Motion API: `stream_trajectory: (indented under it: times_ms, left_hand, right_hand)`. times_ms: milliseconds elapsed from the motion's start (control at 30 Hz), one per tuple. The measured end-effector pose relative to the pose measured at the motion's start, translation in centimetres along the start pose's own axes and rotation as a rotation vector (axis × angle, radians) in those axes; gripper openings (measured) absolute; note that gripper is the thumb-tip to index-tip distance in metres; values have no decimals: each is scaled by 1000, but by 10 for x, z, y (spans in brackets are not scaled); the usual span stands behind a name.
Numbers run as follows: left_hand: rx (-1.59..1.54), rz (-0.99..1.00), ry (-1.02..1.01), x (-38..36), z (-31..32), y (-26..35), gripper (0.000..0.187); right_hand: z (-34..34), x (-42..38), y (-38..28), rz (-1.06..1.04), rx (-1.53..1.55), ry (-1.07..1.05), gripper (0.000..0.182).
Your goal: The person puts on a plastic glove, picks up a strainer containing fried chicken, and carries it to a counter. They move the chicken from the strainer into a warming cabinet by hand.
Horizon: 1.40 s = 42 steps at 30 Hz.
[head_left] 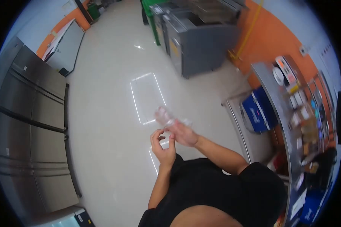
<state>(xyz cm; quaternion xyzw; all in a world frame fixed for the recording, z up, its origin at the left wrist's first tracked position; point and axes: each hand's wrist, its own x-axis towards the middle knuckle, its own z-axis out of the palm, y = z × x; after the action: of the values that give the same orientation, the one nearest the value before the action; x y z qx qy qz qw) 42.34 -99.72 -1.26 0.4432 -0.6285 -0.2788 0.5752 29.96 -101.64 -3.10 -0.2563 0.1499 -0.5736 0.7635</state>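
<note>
In the head view, my right hand (185,134) reaches in from the right in front of my body, smeared by motion. Crumpled, see-through plastic (163,115) lies about its fingers, with a thin fold showing near the knuckles. The plastic is blurred, and I cannot tell whether the hand grips it or wears it. My left hand (163,148) is just below and to the left, its fingers curled and its thumb raised. A gap shows between thumb and fingers, and their tips come right up to the lower side of the right hand and the plastic.
Steel refrigerators (45,132) line the left side, with a chest freezer (66,45) farther back. Grey metal kitchen units (204,49) stand ahead. On the right, a steel table (271,90) bears a scale (286,72) and several small packages; a blue bag (258,111) is beside it.
</note>
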Motion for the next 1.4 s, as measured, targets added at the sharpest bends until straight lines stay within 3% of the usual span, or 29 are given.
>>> stream_trajectory:
  times_ms: [200,267,333,400,467,500,667,733,767,800,833,867,933,967,1033,1067,1133,1167,1233,1367,1400]
  left_hand:
    - [200,160,-34,238,16,-129,13]
    - [150,128,-29,315,48,-157,13]
    - [107,111,-193,371,68,-189,16]
    - [101,182,-245,448,106,-234,19]
    - [-26,98,-289,518,146,-278,20]
    - [3,90,-301,555,161,-296,17]
    - [86,95,-287,766,213,-388,9]
    - [96,-4,-252,826,207,-412,7]
    - [-12,-60,-222,862,208,-425,6]
    - [-124,-101,-178,897,209,-440,5]
    - [-65,-48,-218,931,209,-460,6]
    - [-51,-61,-191,959,213,-484,6]
    - [-74,-83,-179,1018,228,-535,5]
    - [-127,-154,-175,1050,235,-555,3]
    - [-102,-70,-202,1122,250,-589,3]
    - [-87,2,-234,1154,266,-602,4]
    - [-111,20,-339,1216,289,-628,6]
    - [-132,58,-384,1250,300,-636,7]
    - [-196,114,-455,1313,327,-661,6]
    - [-269,92,-537,1432,373,-739,7]
    - [-263,77,-565,1462,385,-759,7]
  right_hand:
    - [-55,268,-29,51,-46,-276,30]
    - [-61,323,-60,34,28,-87,30]
    - [-82,368,-82,-28,-9,-56,34]
    - [-113,440,-116,-105,-26,-31,38]
    - [-136,499,-147,-164,-15,31,50]
    - [-158,537,-161,-133,-21,41,62]
    - [-217,751,-228,-48,-60,98,70]
    - [-253,839,-228,-103,-271,168,64]
    - [-269,883,-231,-59,-257,166,64]
    - [-283,930,-237,-46,-456,275,56]
    - [-300,979,-243,-40,-663,374,49]
    - [-298,1024,-257,-16,-664,352,49]
    - [-278,1109,-291,158,-1352,381,34]
    - [-284,1147,-290,177,-1343,376,34]
    - [-297,1232,-302,-415,-1326,543,33]
    - [-313,1267,-320,-410,-1344,549,33]
    - [-340,1329,-347,-164,-943,664,39]
    - [-349,1357,-361,-164,-935,685,39]
    - [-369,1414,-390,-278,-485,572,47]
    - [-412,1533,-434,-331,-468,593,48]
    - [-416,1567,-453,-292,-305,586,45]
